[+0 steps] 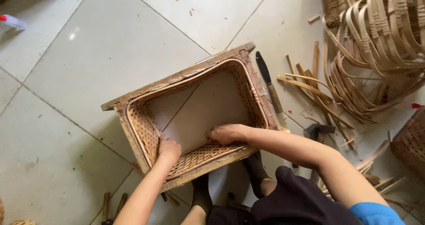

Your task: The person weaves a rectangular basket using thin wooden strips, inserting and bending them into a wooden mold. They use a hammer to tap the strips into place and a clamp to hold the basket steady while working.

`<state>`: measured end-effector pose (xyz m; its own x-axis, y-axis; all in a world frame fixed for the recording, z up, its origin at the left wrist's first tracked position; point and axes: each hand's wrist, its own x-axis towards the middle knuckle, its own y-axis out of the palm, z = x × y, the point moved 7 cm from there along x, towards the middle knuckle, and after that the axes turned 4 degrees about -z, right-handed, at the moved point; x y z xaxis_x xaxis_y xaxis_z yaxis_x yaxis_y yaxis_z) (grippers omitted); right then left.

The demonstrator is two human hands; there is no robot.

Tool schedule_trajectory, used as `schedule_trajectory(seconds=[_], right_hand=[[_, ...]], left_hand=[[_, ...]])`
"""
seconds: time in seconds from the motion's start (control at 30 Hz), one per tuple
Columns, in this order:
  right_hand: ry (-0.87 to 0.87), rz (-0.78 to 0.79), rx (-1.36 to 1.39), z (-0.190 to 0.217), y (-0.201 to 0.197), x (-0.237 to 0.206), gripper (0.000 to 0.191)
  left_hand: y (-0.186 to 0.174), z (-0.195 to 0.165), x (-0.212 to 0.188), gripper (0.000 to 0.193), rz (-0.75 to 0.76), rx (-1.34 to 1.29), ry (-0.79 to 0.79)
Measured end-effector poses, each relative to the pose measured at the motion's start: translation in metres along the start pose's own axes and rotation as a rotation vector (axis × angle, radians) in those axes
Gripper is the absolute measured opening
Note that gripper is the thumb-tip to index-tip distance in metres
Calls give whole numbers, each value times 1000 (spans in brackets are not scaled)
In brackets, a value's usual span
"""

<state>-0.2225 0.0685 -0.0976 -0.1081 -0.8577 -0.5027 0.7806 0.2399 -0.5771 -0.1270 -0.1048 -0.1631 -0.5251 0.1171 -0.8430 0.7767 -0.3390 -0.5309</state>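
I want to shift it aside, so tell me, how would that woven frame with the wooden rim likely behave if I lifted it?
The woven frame probably feels light for its size: it is open cane mesh with floor tile showing through the bottomless middle. The wooden rim should keep it fairly stiff, though the mesh walls under the left hand and right hand may flex. Flat-sided, it seems unlikely to roll.

Probably a basket-weaving workshop: bamboo strips (354, 88), a knife (268, 81) (offcuts litter the tiled floor (88, 65))

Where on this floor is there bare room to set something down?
Bare tile lies left of and above the woven basket frame, toward the upper left. Right of it is crowded: a knife, cane strips and a strip bundle. Both hands are inside the frame.
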Motion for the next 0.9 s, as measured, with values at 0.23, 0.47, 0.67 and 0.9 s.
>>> schedule_trajectory(seconds=[0.23, 0.47, 0.67, 0.9], right_hand=[[11, -110, -15, -7, -17, 4, 29], [-34, -230, -205, -22, -24, 9, 34], [6, -148, 186, -18, -32, 6, 26], [82, 74, 238, -1, -23, -13, 21]], left_hand=[[-8, -2, -3, 34, -14, 27, -13], [-7, -3, -1, 33, -14, -3, -2], [-25, 2, -18, 31, -66, -80, -19], [-62, -29, -40, 49, 92, -1044, 48]])
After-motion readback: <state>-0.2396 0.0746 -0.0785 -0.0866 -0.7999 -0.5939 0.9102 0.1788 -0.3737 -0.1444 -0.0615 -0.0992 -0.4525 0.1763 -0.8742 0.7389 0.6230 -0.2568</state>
